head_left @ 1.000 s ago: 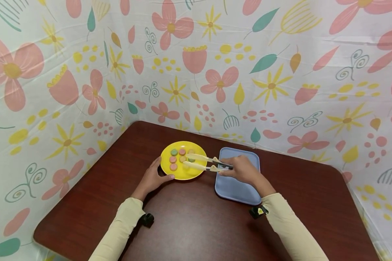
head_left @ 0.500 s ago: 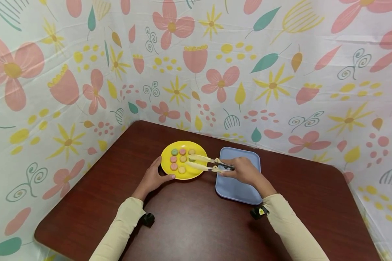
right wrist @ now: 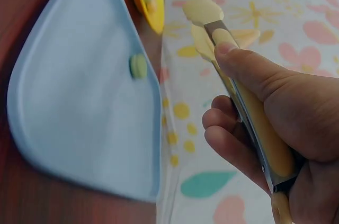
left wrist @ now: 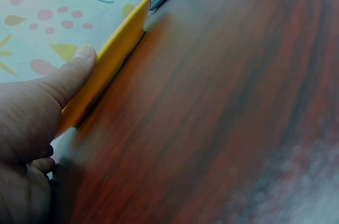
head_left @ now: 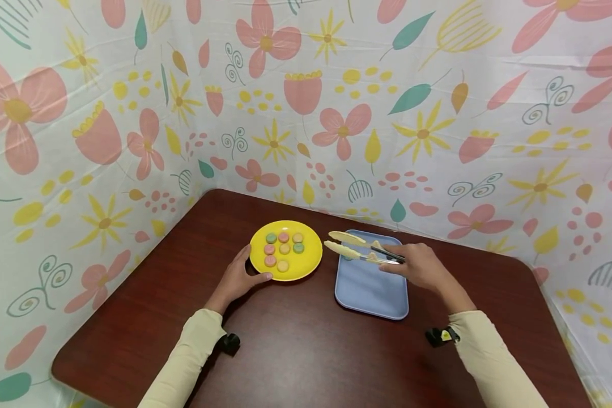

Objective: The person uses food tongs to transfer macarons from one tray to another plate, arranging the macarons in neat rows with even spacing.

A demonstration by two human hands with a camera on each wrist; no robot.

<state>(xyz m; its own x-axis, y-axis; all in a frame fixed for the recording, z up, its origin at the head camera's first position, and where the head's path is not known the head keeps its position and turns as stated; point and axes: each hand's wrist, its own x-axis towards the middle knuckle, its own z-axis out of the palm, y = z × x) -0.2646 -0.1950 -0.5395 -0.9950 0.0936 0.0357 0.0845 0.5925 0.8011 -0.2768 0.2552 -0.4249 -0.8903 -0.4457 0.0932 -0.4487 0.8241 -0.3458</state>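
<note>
A yellow plate (head_left: 306,265) bears several small macarons in pink, green and cream, such as a pink macaron (head_left: 270,261). My left hand (head_left: 237,281) grips its left rim, the thumb (left wrist: 79,68) lying along the near edge. Over the blue tray (head_left: 369,294), my right hand (head_left: 423,266) holds a pair of tongs (head_left: 362,248) with cream tips and metal arms. The tips stand apart in the head view, and I see nothing between them. One green macaron (right wrist: 139,66) lies on the tray near its edge, partly hidden by the tongs in the head view.
A dark wooden table (head_left: 296,351) carries the plate and tray, which stand a little apart. Flower-patterned cloth (head_left: 306,124) hangs behind the table and along its left side. Each wrist wears a small black camera mount.
My right hand has drawn the tongs rightward from above the plate to above the tray. The plate's macarons behind the tongs are now uncovered. My left hand stays on the rim.
</note>
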